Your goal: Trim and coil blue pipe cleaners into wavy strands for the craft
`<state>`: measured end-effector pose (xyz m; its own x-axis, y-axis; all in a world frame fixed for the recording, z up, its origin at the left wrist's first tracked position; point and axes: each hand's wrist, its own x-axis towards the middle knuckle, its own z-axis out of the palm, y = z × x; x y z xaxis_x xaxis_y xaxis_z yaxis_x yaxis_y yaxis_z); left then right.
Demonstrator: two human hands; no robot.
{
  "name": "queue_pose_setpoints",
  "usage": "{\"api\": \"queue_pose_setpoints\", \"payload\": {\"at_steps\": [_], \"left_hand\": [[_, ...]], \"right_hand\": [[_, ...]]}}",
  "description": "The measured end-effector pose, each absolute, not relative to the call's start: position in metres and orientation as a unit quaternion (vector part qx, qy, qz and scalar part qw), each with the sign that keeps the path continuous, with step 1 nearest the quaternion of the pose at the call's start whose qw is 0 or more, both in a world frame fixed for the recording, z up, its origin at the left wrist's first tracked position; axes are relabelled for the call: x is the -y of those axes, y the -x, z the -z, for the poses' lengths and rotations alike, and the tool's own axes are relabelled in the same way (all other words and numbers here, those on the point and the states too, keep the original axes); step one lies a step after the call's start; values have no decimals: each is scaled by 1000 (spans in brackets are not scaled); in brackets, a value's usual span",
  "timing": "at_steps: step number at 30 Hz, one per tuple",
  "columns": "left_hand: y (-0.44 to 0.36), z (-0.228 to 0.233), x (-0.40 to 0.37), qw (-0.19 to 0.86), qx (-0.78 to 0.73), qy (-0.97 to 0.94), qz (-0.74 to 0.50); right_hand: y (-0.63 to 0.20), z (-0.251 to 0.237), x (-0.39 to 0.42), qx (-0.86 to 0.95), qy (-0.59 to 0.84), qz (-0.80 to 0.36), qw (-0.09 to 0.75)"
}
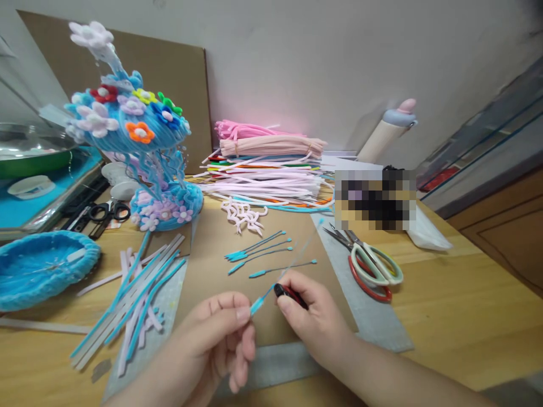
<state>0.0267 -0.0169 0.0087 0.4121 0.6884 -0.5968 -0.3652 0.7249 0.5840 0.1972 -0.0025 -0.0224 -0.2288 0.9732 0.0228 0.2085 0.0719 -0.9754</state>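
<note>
Between the thumb and fingers of my left hand (224,333) is pinched the fluffy end of a blue pipe cleaner (257,305). Its thin bare-looking stem slants up and right to a small blue tip. Wrapped in my right hand (311,314) is a small black-and-red tool (291,295), whose kind I cannot make out; its black end is right by the stem. Just beyond my hands, several trimmed blue pipe cleaners (258,250) with fluffy ends lie on the brown cardboard (203,282).
Left stand a blue flower-covered ornament (136,127) and a blue fuzzy bowl (42,271), near loose strips (131,299). Bundled pipe cleaners (271,147) lie along the back, with curled white pieces (244,215) before them. Scissors (373,263) rest on the right; black-handled scissors (108,212) on the left.
</note>
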Motion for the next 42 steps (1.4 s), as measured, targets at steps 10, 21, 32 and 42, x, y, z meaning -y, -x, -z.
{"api": "queue_pose_setpoints", "payload": {"at_steps": [10, 21, 32, 42], "left_hand": [[-26, 4, 19, 867, -378, -109, -306], [-24, 3, 18, 866, -380, -115, -304], [-24, 3, 18, 860, -389, -113, -310], [-29, -1, 26, 549, -569, -423, -443]], "right_hand": [[-197, 25, 5, 630, 467, -471, 404], [-196, 22, 4, 633, 461, -461, 417], [-197, 21, 4, 637, 458, -464, 412], [-195, 23, 5, 605, 456, -526, 387]]}}
